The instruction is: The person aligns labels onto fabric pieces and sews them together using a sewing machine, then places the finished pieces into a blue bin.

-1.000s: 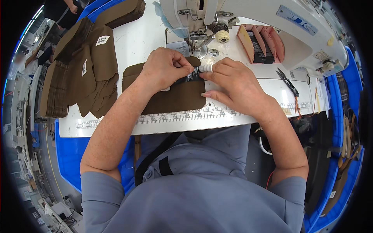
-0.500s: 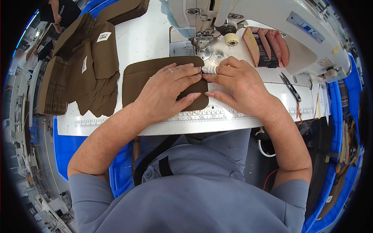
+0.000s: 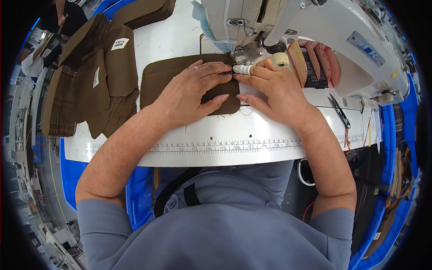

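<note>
A dark brown fabric panel [image 3: 155, 85] with rounded corners lies on the white sewing table, its far right edge by the sewing machine's needle area [image 3: 243, 51]. My left hand [image 3: 191, 87] rests on the panel, fingers stretched out flat and thumb apart. At the panel's right edge, my right hand [image 3: 279, 87] touches it with its fingertips, thumb held away. A white wrap [image 3: 242, 69] covers one right finger. Between the two hands' fingertips is a small dark bit that I cannot make out. The presser foot is partly blurred.
Stacked brown fabric pieces [image 3: 96, 85] with white labels lie at the left. Thread snips [image 3: 339, 110] rest on the right, near a pink divided holder [image 3: 297, 63] under the machine arm. A ruler strip [image 3: 225, 146] runs along the front edge. Blue bins [image 3: 387, 148] stand beside the table.
Both hands and the brown panel have moved farther from me, up to the machine's needle area. Part of the machine head near the needle now looks blurred.
</note>
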Demonstrator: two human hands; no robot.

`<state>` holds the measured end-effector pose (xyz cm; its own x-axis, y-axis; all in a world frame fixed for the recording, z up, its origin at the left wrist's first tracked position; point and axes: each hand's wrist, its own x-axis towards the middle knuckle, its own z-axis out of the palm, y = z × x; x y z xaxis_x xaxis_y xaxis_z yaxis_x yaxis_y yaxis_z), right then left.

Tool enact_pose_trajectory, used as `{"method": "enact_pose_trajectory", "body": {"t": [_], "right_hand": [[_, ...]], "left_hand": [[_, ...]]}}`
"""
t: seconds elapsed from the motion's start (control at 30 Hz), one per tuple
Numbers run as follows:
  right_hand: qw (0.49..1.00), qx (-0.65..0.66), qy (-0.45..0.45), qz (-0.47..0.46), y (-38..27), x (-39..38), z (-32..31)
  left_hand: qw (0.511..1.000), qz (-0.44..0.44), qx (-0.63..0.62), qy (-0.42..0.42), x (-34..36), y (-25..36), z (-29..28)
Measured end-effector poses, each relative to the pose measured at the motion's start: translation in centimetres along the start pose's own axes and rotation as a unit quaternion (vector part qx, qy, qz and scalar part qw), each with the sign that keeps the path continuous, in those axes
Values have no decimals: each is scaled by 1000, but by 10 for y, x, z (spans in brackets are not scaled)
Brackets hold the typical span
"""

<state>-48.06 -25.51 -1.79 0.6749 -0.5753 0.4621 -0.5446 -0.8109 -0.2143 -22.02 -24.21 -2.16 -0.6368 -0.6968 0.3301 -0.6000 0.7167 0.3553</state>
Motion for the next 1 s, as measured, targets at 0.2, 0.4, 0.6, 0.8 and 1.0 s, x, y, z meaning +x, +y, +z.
{"method": "enact_pose_trajectory", "body": {"t": [0.2, 0.4, 0.6, 0.8, 1.0], "right_hand": [[1000, -1, 3, 5, -1, 0, 1], [999, -16, -17, 29, -4, -2, 0], [999, -31, -5, 35, -6, -2, 1], [997, -64, -11, 51, -10, -1, 0], [996, -62, -2, 59, -10, -2, -2]], "left_hand": [[1000, 6, 0, 1, 1, -2, -1], [1000, 10, 7, 1, 3, -2, -2], [1000, 17, 8, 4, 5, -7, -2], [999, 20, 19, 21, 14, -18, -1], [999, -22, 45, 7, 25, -26, -5]]}}
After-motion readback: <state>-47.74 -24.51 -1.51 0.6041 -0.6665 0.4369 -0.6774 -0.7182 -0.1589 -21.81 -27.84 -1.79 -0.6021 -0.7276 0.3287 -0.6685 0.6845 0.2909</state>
